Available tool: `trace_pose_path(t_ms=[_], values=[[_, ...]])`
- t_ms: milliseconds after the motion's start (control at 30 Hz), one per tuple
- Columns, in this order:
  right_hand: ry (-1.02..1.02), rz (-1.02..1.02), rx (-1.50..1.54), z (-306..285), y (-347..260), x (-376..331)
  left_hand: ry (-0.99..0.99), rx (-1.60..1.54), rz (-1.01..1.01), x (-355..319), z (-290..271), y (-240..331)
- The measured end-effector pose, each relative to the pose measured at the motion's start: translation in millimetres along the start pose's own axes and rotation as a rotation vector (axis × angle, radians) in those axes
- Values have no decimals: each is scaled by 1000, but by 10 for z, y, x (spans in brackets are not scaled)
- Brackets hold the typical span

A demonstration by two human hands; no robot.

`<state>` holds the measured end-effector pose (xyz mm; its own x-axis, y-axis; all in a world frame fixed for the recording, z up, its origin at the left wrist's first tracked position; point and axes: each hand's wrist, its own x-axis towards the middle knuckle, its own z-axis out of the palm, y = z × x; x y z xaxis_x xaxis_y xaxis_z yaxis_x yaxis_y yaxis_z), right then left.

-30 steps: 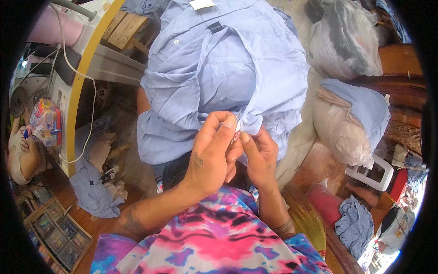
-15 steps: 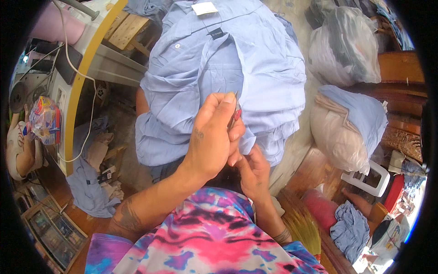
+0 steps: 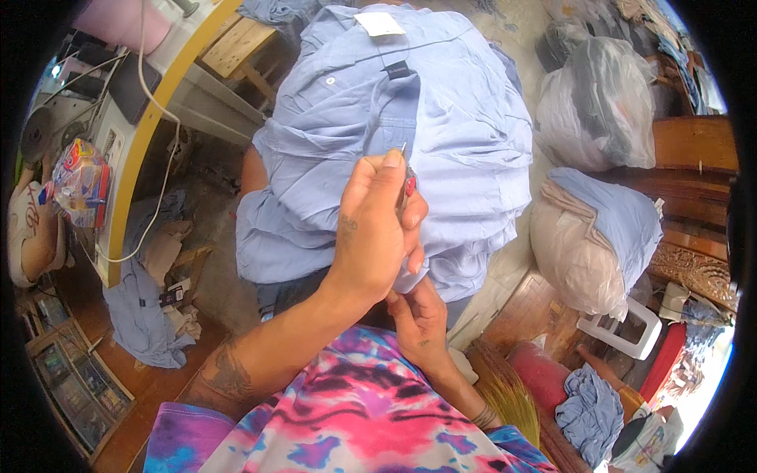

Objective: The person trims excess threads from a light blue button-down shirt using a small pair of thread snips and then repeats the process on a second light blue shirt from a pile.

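Note:
A light blue shirt (image 3: 465, 150) lies bunched up in front of me, with a dark neck label, a white button and a white paper tag (image 3: 379, 24). Over its neck opening, my left hand (image 3: 374, 217) is closed round small thread snips (image 3: 410, 186). Their thin metal tip sticks out past my thumb, and a red part shows beside my fingers; the rest is hidden. Just below and to the right, my right hand (image 3: 422, 315) pinches an edge of the shirt close to my body. The left fingers are near that same edge; whether they touch it is unclear.
A yellow-edged table (image 3: 126, 185) at the left carries a colourful plastic package (image 3: 81, 185) and a cable. Stuffed plastic bags (image 3: 595, 102) and a white stool (image 3: 631, 331) stand at the right. Blue cloth (image 3: 146, 315) lies on the floor; another person's arm shows far left.
The whole view has shifted slightly. My right hand has drawn a little down and left with the shirt's edge. The snips' tip now points up more clearly above my left thumb.

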<state>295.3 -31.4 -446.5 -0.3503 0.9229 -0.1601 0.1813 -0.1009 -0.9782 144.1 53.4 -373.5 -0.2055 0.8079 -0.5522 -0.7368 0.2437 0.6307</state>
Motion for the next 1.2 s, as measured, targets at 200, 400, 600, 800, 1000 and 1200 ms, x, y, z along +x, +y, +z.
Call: trace_pose_path(t_ms=[200, 400, 600, 800, 1000, 1200], values=[[15, 190, 170, 1, -141, 28, -41, 30, 34, -56, -1, 66], [-64, 91, -345, -588, -440, 208, -122, 154, 69, -31, -97, 39], [358, -160, -490, -578, -848, 962, -154, 172, -14, 163, -151, 97], [378, -100, -741, -396, -764, 1302, -243, 58, -161, 221, -274, 61], [389, -191, -734, -415, -672, 1350, -262, 78, -208, 216, -148, 46], [344, -246, -535, -461, -616, 1327, -345, 73, -221, 264, -88, -11]])
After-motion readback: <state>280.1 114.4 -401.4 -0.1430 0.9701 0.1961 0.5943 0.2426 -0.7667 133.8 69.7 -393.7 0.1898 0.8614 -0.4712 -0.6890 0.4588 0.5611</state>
